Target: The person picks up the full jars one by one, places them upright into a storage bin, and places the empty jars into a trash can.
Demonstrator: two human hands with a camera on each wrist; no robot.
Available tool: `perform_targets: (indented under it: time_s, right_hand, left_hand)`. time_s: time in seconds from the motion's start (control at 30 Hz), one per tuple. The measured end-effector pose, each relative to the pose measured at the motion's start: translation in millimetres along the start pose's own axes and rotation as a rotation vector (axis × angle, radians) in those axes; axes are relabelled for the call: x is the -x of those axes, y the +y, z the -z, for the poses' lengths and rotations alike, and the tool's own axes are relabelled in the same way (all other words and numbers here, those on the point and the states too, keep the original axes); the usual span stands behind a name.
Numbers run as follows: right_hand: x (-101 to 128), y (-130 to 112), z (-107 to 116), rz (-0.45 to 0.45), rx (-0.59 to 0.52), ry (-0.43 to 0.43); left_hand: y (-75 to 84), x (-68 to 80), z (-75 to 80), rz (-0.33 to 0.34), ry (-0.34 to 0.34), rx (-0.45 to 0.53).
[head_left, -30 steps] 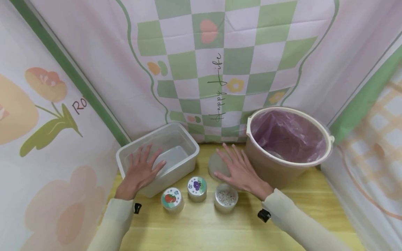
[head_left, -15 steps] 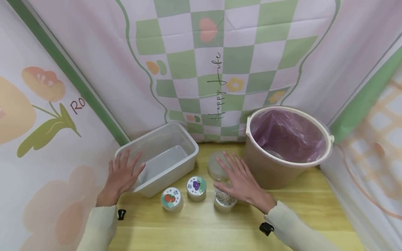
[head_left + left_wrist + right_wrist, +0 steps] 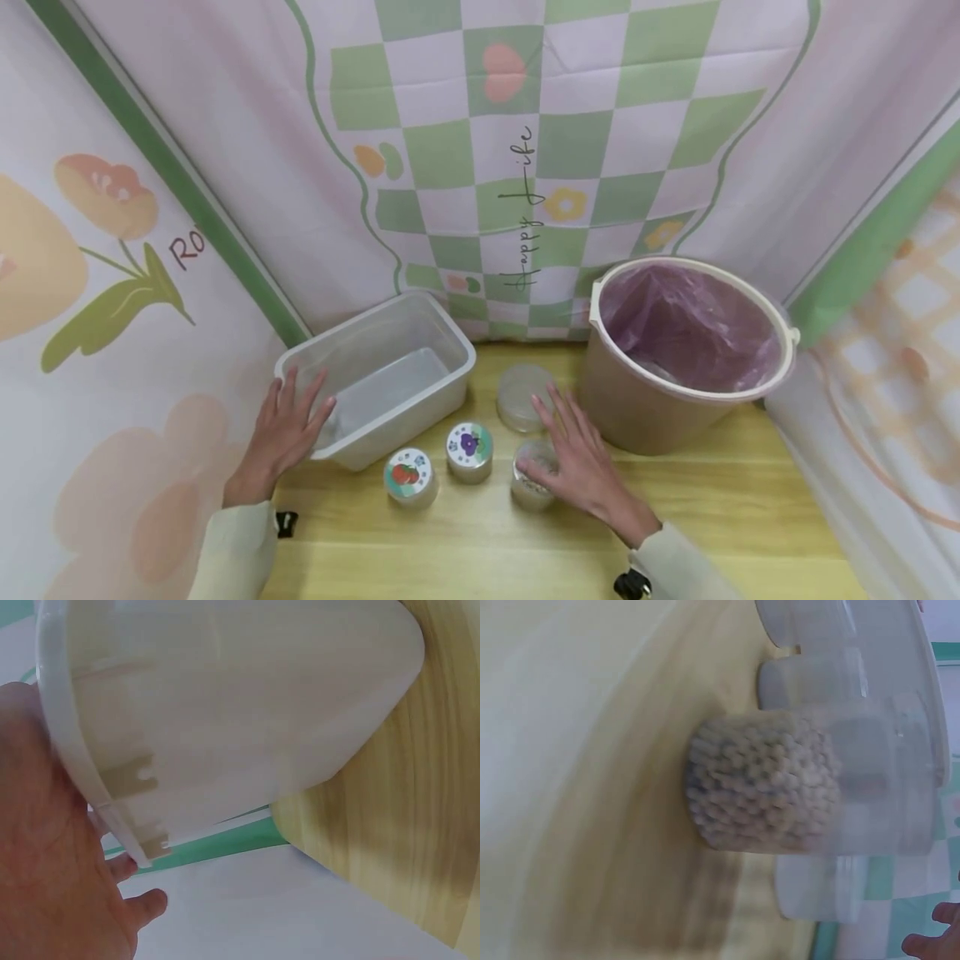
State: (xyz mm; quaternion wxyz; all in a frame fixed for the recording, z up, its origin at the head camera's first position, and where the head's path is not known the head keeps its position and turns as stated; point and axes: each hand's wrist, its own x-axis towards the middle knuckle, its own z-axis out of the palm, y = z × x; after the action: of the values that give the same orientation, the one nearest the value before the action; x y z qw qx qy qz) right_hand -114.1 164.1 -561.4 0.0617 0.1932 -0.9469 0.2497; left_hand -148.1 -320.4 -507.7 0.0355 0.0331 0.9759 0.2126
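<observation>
Head view: left hand (image 3: 281,429) spread flat on tub (image 3: 450,354) rim — right hand (image 3: 577,467), seemingly relaxed, over bead jar (image 3: 527,492).

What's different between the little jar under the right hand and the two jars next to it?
The jar under the right hand has no lid and holds small pale beads, seen clearly from the right wrist; the tomato jar and grape jar carry picture lids, contents hidden. The right hand reaches over the first; nothing touches the others. All stand upright on the wooden table.
</observation>
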Motion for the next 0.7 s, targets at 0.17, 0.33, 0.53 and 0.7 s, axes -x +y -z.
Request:
perform_targets:
  time_s: [0.17, 0.33, 0.53, 0.7]
  right_hand:
    - [9.2, 5.2, -16.5, -0.010, -0.042, 0.046]
    - [20.7, 8.3, -32.5, -0.054, -0.106, 0.068]
    - [28.8, 6.5, -45.8, -0.118, -0.250, 0.108]
    - [35.2, 9.3, -54.9, -0.068, -0.277, 0.164]
  left_hand:
    - [-2.8, 1.3, -3.8, 0.009, 0.014, 0.015]
    - [-4.0, -0.3, -8.1, 0.005, 0.029, 0.035]
    - [-5.9, -0.7, -10.5, 0.011, 0.041, 0.024]
    - [-6.4, -2.1, -11.5, 0.029, 0.020, 0.026]
